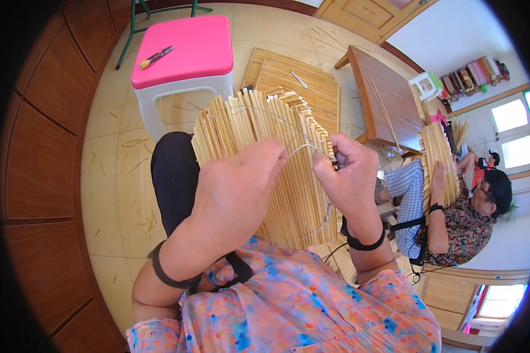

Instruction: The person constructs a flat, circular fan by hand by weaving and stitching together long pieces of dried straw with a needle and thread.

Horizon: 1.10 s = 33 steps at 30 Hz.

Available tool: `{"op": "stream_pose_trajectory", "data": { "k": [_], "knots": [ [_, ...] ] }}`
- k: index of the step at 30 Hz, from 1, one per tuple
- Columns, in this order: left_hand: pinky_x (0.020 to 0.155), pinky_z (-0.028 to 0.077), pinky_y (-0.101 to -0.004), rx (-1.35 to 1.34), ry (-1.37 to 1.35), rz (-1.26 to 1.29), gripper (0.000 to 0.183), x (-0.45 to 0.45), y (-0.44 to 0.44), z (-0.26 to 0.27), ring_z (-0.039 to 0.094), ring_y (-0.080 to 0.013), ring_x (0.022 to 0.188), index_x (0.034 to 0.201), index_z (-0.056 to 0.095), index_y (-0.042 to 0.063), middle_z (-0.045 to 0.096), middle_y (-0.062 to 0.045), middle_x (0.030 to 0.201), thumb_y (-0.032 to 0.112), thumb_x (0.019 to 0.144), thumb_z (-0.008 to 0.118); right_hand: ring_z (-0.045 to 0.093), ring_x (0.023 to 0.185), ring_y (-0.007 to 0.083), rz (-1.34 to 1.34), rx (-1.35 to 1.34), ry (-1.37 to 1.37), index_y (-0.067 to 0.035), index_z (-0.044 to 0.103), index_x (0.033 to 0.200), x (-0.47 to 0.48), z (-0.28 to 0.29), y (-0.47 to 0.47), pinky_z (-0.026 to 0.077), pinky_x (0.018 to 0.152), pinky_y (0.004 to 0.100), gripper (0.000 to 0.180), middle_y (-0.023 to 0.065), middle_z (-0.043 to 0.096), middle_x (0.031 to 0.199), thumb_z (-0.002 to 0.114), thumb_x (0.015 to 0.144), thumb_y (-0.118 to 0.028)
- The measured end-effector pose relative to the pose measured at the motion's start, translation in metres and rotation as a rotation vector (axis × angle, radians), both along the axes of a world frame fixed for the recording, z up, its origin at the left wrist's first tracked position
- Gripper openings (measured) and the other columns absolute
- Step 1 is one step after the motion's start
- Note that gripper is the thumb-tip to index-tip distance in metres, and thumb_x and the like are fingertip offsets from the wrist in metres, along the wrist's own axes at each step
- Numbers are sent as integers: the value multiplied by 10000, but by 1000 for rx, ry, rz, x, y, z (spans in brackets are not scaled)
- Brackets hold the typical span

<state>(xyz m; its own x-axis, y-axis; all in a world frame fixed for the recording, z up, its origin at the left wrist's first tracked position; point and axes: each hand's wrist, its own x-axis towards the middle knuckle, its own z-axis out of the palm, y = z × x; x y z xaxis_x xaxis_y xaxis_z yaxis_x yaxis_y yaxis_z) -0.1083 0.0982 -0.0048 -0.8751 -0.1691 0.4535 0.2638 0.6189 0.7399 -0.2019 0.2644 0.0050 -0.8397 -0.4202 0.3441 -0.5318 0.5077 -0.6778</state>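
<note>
A curved panel of pale reed-like stalks (291,198), bound side by side with rows of thin thread, rests upright across my lap. My left hand (236,189) is over its front face, closed on one end of a whitish cord (301,147). The cord arcs a short way to my right hand (351,170), which pinches it at the panel's right edge. The fingertips of my left hand are hidden behind its knuckles. Along the panel's top and right rim the cut stalk ends form a stepped edge.
A pink-topped stool (190,48) holds thread snips (157,57). Flat slatted boards (309,92) lie on the floor with a white pen-like item (298,79). A wooden table (386,95) stands right, near a seated person (461,220) holding another stalk panel (439,163). Wooden cabinets (39,163) line the left.
</note>
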Motion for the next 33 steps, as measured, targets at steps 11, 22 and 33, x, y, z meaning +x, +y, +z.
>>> {"op": "stream_pose_trajectory", "data": {
  "k": [11,22,33],
  "knots": [
    [550,501,-324,-86,-68,-78,321,8,8,1,653,-285,629,1138,633,-7,668,-193,842,-27,819,612,474,493,83,-4,-50,-56,10,658,846,0,-4,1,399,471,249,177,53,520,565,698,693,-69],
    [454,455,-377,-86,-50,11,62,4,7,3,612,-302,552,886,622,76,596,-107,626,97,836,653,476,498,83,43,-45,-35,1,682,901,4,4,0,397,474,240,209,57,543,600,681,700,-58],
    [483,444,-367,-22,56,100,82,4,5,5,572,-277,569,859,654,54,521,-99,746,46,787,692,444,506,75,113,-126,37,15,677,911,5,0,1,368,455,238,204,54,507,600,677,715,-43]
  ]
}}
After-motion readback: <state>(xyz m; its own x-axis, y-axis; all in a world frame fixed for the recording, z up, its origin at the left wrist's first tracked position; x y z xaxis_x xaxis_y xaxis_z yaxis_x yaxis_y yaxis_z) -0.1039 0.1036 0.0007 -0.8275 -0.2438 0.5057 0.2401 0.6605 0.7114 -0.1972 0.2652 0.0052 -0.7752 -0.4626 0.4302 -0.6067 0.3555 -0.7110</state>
